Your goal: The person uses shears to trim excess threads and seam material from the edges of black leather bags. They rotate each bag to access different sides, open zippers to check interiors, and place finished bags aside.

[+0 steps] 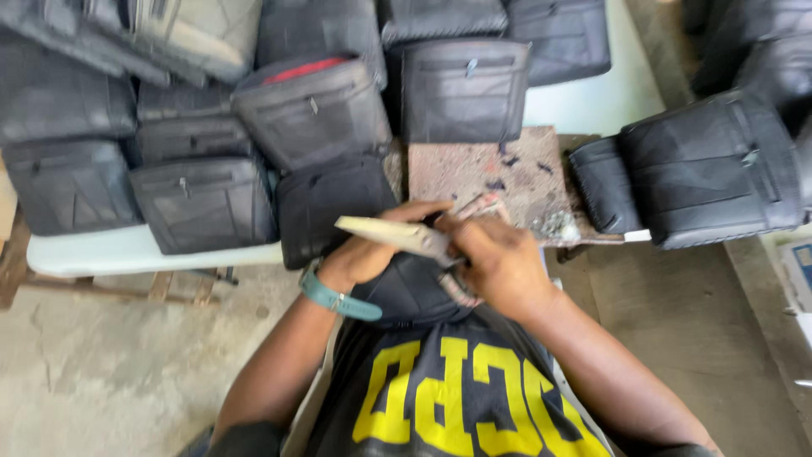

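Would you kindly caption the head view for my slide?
Both hands, left and right, work a flat tool over a black bag beside stacked bags.

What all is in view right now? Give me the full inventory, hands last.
bags: a dozen or more, black and grey, piled across the table top and right side
open bag: one, grey with red lining, centre of the pile
table: one, pale top, wooden legs, left
work board: one, brown, stained, ahead of the hands
scraps: small pile, grey, on the board
black piece: one, on the lap
tool: one, pale handle, held by both hands
wristband: one, teal, left wrist
left hand: on the tool
right hand: on the tool
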